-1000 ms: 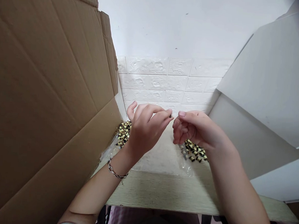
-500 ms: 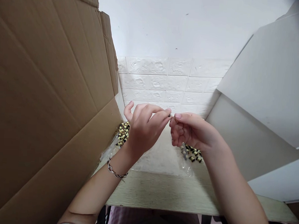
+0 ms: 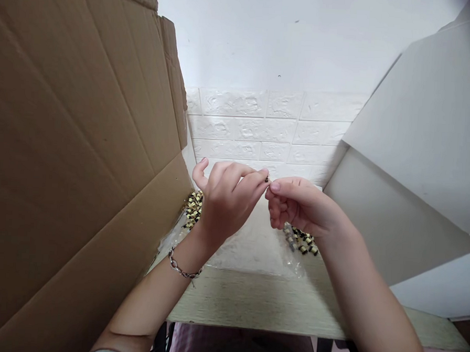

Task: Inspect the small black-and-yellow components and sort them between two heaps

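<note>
Above the table, my left hand (image 3: 228, 199) pinches a small dark component (image 3: 267, 180) between its fingertips, mostly hidden by them. It looks like one of the small black-and-yellow wound coils lying below. Thumb and forefinger of my right hand (image 3: 296, 203) are pressed together right beside the component, at its lower right edge. Whatever lies between them, perhaps a thin wire, is too small to make out. One pile of coils (image 3: 194, 208) sits to the left, behind my left wrist. Another group of coils (image 3: 303, 241) lies under my right hand, partly covered by clear plastic.
A clear plastic bag (image 3: 246, 255) is spread on the pale wooden table (image 3: 260, 303). Tall brown cardboard (image 3: 83, 136) walls off the left side, and white panels (image 3: 409, 153) stand at the right. Behind is a white brick-patterned wall (image 3: 245, 129).
My right thumb has shifted slightly left and down beside the component. A little more of the component shows at my left fingertips. The coil piles have stayed put.
</note>
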### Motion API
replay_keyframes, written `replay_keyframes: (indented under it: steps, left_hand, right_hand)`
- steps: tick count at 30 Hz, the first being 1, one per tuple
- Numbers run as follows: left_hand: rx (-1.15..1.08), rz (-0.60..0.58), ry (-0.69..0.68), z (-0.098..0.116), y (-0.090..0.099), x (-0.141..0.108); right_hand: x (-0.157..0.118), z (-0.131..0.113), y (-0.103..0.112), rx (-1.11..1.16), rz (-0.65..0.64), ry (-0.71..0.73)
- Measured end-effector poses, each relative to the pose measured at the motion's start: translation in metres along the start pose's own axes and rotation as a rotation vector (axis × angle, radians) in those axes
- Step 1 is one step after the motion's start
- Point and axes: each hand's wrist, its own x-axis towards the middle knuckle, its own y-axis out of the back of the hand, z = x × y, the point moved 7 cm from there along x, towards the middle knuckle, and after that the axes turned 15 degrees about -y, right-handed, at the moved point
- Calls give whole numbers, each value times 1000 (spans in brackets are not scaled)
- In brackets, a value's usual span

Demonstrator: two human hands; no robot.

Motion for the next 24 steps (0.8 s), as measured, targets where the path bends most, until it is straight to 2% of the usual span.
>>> replay_keyframes:
  steps: [4,10,17,24]
  left_hand:
    - [-27,-25,35,-4,-2,0]
    - [-162,-115,149,-13,-9,0]
    - [-271,-151,230,-19,-15,-2]
    - [-512,-161,379,-24,-23,-4]
  right_hand:
    - [-1,-1,4,-58,61,27]
    - [-6,-11,12,-252,242,118]
    - [-8,-17,15,-337,281,200]
    - [-4,-23,22,-455,374,296]
